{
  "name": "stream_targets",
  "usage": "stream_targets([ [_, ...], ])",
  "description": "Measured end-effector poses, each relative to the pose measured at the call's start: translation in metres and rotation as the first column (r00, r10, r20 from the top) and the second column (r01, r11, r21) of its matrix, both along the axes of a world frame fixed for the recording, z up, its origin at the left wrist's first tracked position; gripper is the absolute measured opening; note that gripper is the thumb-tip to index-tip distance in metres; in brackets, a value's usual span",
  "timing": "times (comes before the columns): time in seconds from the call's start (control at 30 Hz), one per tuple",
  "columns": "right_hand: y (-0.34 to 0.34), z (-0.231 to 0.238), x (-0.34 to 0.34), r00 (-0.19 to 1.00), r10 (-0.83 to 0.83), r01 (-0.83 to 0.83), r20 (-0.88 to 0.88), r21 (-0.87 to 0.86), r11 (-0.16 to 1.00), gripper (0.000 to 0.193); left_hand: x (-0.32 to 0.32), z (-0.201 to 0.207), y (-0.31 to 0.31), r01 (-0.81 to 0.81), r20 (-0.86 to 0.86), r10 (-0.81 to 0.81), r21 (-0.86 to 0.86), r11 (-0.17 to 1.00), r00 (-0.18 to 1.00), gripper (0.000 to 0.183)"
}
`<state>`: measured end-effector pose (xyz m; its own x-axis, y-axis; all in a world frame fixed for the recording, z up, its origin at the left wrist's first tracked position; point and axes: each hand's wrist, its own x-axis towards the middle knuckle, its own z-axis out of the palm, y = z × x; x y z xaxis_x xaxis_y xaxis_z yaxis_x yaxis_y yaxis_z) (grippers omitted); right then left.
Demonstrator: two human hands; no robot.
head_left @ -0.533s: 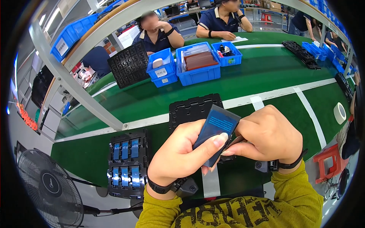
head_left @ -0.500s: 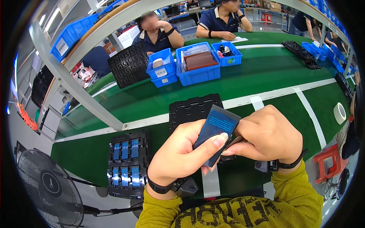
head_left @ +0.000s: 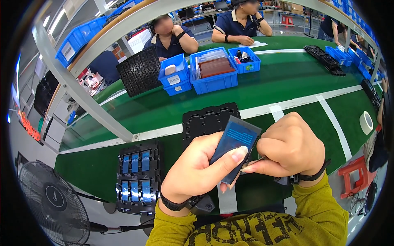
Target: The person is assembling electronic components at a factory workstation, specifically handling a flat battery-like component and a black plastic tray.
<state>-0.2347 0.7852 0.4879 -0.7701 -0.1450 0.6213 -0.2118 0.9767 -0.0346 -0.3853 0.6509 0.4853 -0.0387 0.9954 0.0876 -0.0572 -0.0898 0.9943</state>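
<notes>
My left hand (head_left: 195,166) grips a flat, dark rectangular screen panel (head_left: 234,137) with a bluish face and small light-blue print. Its thumb lies across the front, and the panel is tilted over the bench. Close against the panel's right edge, my right hand (head_left: 291,145) has its thumb and curled fingers pinched together. Something thin and dark shows at that pinch, too small to name. Just beyond the hands lies a black moulded tray (head_left: 205,119), partly hidden by them. On the left another black tray (head_left: 137,175) holds several blue-faced panels in two rows.
Across the green bench (head_left: 164,119) stand blue bins (head_left: 213,85), one with brown sheets. A black tray (head_left: 137,74) leans beside them. A metal post (head_left: 90,92) rises at left, near a fan (head_left: 53,197). A tape roll (head_left: 366,122) lies at right. Two people sit opposite.
The panel has shifted slightly right and down in my left hand's grip. My right hand's thumb and fingers have drawn a little away from its edge, still pinched.
</notes>
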Motion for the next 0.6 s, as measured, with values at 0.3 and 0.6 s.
stream_targets([
  [0.3, 0.0007, -0.0069, -0.008, 0.996, 0.01, -0.018, -0.091, -0.081, 0.997, 0.044, -0.005, -0.0029, 0.0004, -0.098, -0.013, 0.1, 0.092, 0.991, 0.995, 0.019],
  [0.6, -0.0017, -0.0034, -0.0052, 0.995, -0.067, 0.06, -0.076, -0.09, 0.994, 0.042, -0.0017, -0.002, 0.0009, -0.182, -0.083, 0.196, 0.15, 0.972, 0.977, 0.02],
])
